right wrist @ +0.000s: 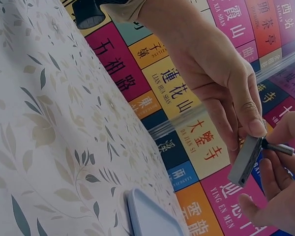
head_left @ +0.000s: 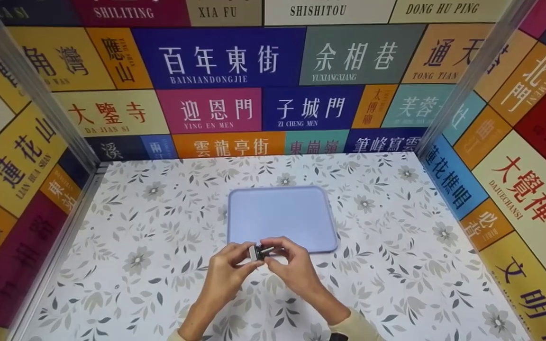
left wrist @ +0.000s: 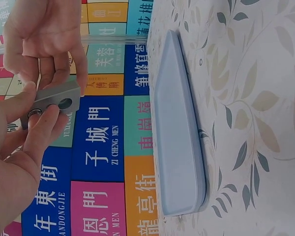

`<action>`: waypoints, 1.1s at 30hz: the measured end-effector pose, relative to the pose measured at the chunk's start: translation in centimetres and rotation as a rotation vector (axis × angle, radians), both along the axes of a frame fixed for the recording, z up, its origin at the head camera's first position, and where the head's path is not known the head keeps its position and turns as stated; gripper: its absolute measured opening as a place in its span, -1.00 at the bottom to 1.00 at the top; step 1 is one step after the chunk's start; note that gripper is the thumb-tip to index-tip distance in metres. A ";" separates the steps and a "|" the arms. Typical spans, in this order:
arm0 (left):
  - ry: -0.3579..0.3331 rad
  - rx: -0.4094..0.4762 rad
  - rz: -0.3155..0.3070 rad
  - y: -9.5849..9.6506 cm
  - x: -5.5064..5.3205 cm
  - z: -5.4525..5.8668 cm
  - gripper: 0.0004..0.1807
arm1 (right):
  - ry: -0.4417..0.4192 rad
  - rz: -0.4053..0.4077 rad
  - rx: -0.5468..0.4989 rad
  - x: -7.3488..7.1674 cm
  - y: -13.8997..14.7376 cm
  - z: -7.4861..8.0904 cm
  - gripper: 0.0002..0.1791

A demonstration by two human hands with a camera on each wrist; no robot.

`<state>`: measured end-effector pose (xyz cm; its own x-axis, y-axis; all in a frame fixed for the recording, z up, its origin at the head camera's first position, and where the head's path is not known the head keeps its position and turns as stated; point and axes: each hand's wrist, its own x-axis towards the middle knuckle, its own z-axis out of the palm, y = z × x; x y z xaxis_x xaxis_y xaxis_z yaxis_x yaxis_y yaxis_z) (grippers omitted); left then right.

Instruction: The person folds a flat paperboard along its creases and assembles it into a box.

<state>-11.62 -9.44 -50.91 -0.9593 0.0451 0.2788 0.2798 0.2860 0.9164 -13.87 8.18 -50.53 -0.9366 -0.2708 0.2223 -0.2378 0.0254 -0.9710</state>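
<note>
Above the near edge of a pale blue tray [head_left: 280,218], the two hands meet around a small grey metal block [head_left: 253,253]. The left hand [head_left: 228,270] pinches this block between thumb and fingers. Round holes [left wrist: 65,103] open in the block's face in the left wrist view. A threaded bolt [right wrist: 279,148] sticks out from the block's side in the right wrist view, with a dark part beside it. The fingers of the right hand [head_left: 294,265] close around the bolt, thumb below and index finger above. Fingers partly hide where bolt and block meet.
The tray lies flat on a table covered in white floral cloth [head_left: 159,222]. Panels with coloured name signs [head_left: 221,57] stand at the back and both sides, with clear strips at the corners. A dark device [right wrist: 88,14] sits at the left sleeve.
</note>
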 end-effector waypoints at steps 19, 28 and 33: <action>-0.023 0.039 -0.010 -0.1 -0.1 -0.2 -0.62 | 0.049 -0.030 0.009 -0.2 0.0 -0.3 -0.75; -0.004 0.020 0.001 -0.3 -0.2 -0.1 -0.59 | -0.054 -0.109 0.073 0.4 0.1 0.0 -0.82; -0.015 0.036 -0.008 -0.2 -0.1 -0.1 -0.60 | -0.075 -0.064 0.082 0.3 0.0 0.0 -0.75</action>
